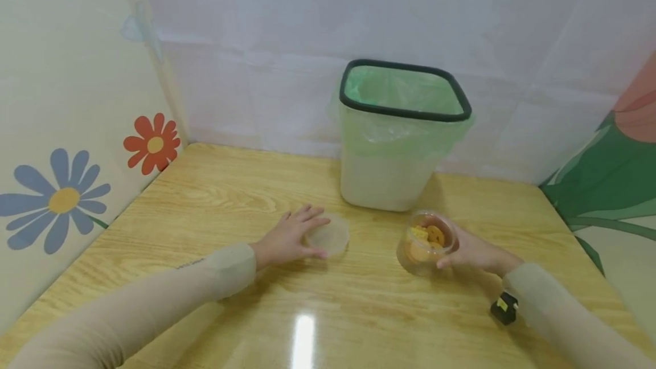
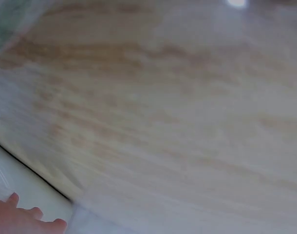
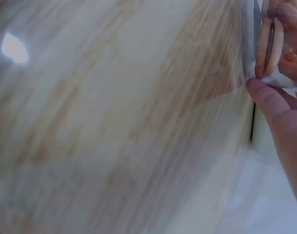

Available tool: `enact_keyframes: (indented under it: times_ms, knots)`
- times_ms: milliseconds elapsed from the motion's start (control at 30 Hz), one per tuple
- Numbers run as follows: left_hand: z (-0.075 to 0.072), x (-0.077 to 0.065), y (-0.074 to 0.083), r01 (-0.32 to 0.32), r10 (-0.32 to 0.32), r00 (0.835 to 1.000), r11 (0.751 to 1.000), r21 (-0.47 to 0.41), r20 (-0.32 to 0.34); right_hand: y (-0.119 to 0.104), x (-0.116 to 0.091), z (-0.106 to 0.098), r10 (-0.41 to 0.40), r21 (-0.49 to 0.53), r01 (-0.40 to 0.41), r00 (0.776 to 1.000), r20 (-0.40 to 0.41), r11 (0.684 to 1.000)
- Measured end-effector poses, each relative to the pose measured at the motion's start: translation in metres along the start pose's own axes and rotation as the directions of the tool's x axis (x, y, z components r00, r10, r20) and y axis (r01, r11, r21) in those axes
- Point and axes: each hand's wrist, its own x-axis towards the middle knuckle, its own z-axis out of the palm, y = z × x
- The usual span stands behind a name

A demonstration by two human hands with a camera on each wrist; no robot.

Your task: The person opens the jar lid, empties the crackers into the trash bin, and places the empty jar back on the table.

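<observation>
A round translucent lid [image 1: 332, 236] lies on the wooden table [image 1: 246, 318]. My left hand [image 1: 292, 238] reaches to its left side with fingers spread; whether the fingertips touch the lid I cannot tell. Only those fingertips [image 2: 35, 213] show at the lower left of the left wrist view. To the right, a clear plastic tub [image 1: 416, 266] holds several orange-brown cookies [image 1: 434, 237] and something yellow. My right hand [image 1: 474, 250] grips the tub from its right side, thumb in front; the other fingers are partly hidden behind it. In the right wrist view the thumb [image 3: 272, 100] presses the tub's edge.
Behind the lid and tub stands a white trash bin [image 1: 381, 178] with a black rim [image 1: 405, 111] and a green bag liner [image 1: 394, 135]. White sheeting [image 1: 256, 73] hangs at the back. Flower-patterned panels [image 1: 66, 101] border the table left and right.
</observation>
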Motion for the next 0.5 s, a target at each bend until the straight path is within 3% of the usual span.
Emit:
enact_keyframes:
  times_ms: [500]
  knots:
    - [-0.0002, -0.0038, -0.0059, 0.011, -0.013, 0.995, 1.0, 0.022, 0.096, 0.0013, 0.0003, 0.0003, 0.006, -0.021, -0.006, 1.0, -0.004, 1.0]
